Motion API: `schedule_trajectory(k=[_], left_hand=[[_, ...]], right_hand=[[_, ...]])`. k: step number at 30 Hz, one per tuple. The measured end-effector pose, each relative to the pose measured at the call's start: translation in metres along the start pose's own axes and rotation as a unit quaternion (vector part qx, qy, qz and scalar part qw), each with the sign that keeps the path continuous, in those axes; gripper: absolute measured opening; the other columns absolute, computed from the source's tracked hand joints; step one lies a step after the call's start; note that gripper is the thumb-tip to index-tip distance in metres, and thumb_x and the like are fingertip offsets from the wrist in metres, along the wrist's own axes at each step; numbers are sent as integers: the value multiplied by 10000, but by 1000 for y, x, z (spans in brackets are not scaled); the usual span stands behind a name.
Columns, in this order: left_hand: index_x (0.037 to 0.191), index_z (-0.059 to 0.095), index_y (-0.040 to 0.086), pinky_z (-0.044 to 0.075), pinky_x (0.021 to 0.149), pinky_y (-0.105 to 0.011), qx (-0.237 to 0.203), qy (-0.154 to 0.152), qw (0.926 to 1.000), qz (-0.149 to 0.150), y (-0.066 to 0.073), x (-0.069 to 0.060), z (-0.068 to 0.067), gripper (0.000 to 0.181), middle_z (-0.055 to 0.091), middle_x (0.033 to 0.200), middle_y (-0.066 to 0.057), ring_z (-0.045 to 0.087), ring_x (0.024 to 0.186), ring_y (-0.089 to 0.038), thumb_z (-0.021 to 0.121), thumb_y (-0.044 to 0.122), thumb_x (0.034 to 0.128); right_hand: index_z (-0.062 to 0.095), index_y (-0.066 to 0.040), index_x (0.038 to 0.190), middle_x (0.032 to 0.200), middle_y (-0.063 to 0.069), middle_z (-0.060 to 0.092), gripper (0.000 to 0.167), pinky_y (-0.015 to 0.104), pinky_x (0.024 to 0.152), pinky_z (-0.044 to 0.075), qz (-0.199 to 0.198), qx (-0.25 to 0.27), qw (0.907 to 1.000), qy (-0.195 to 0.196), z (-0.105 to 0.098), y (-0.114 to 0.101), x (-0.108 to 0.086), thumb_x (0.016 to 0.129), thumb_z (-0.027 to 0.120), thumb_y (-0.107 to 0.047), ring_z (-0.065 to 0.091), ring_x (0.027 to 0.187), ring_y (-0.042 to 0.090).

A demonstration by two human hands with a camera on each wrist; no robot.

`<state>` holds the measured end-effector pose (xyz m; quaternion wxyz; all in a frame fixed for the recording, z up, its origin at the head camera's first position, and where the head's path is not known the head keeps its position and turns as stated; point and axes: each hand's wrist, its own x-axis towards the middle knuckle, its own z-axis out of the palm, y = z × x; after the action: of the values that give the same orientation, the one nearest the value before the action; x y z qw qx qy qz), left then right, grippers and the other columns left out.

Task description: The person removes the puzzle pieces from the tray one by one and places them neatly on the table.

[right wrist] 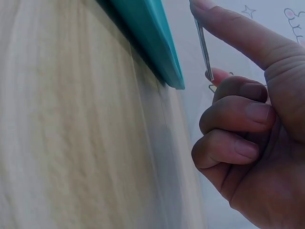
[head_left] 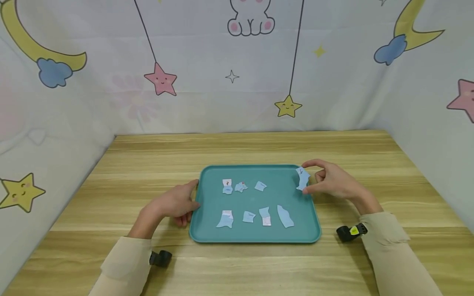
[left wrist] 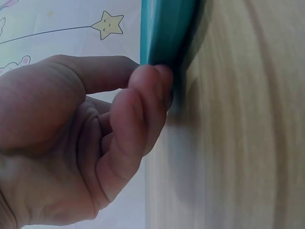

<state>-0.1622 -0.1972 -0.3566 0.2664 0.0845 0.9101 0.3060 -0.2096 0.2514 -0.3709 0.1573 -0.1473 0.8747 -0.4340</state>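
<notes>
A teal tray (head_left: 255,236) lies on the table and bears several torn, light-blue paper pieces in two rough rows. At its left rim, my left hand (head_left: 175,202) holds the edge with forefinger and thumb; the left wrist view shows bent fingers (left wrist: 126,129) against the tray's side. My right hand (head_left: 335,183) pinches one paper piece (head_left: 303,179) by its ends between thumb and forefinger, over the tray's upper right corner. This piece appears edge-on as a thin strip (right wrist: 204,45) in the right wrist view. The right hand's other fingers (right wrist: 228,114) are curled into the palm.
Back-row pieces include a white-topped scrap (head_left: 227,186), a small one (head_left: 241,187) and another (head_left: 260,186). In front lie a wide piece (head_left: 225,219), a small scrap (head_left: 249,216), a white-ended piece (head_left: 265,216) and a long one (head_left: 285,216). A patterned cloth (head_left: 200,102) hangs behind the wooden table (head_left: 259,271).
</notes>
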Motion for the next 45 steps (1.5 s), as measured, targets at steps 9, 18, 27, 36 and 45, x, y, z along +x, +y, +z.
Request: schedule_trajectory(k=[9, 18, 27, 36, 45], left_hand=[[1668, 49, -62, 590, 486, -317, -13, -22, 9999, 103, -3, -1, -2, 812, 646, 614, -96, 627, 449, -149, 546, 57, 1037], [1668, 61, -61, 588, 491, -310, 26, 1, 10000, 78, -3, -1, -2, 809, 648, 621, -92, 629, 453, -145, 549, 56, 1033], [1668, 60, -62, 590, 494, -310, 44, -16, 10000, 75, -4, 0, -2, 811, 648, 623, -92, 631, 458, -148, 552, 58, 1034], [1670, 62, -56, 588, 488, -312, 37, -12, 10000, 82, -4, 1, -2, 815, 651, 626, -96, 635, 457, -152, 558, 55, 1032], [1669, 61, -59, 588, 492, -307, 10, -20, 10000, 49, -3, 0, -2, 819, 648, 625, -96, 631, 460, -150, 558, 52, 1027]], right_hand=[[489, -60, 1497, 653, -33, 390, 804, 236, 503, 319, 49, 12, 10000, 21, -7, 7, -1, 828, 906, -218, 372, 551, 86], [468, -44, 1527, 642, -40, 371, 817, 235, 502, 317, 35, 105, 9999, 87, -14, 18, -1, 843, 892, -182, 351, 539, 74], [438, -28, 1542, 630, -58, 358, 813, 231, 510, 323, 186, 13, 9997, 139, -19, 26, -1, 863, 865, -167, 332, 531, 61], [420, -27, 1565, 624, -56, 367, 841, 240, 504, 325, 246, -63, 9996, 119, -23, 30, -1, 870, 863, -191, 345, 524, 64], [435, -15, 1553, 630, -55, 387, 821, 244, 504, 328, 217, -252, 9994, 117, -26, 32, 1, 876, 859, -203, 356, 527, 62]])
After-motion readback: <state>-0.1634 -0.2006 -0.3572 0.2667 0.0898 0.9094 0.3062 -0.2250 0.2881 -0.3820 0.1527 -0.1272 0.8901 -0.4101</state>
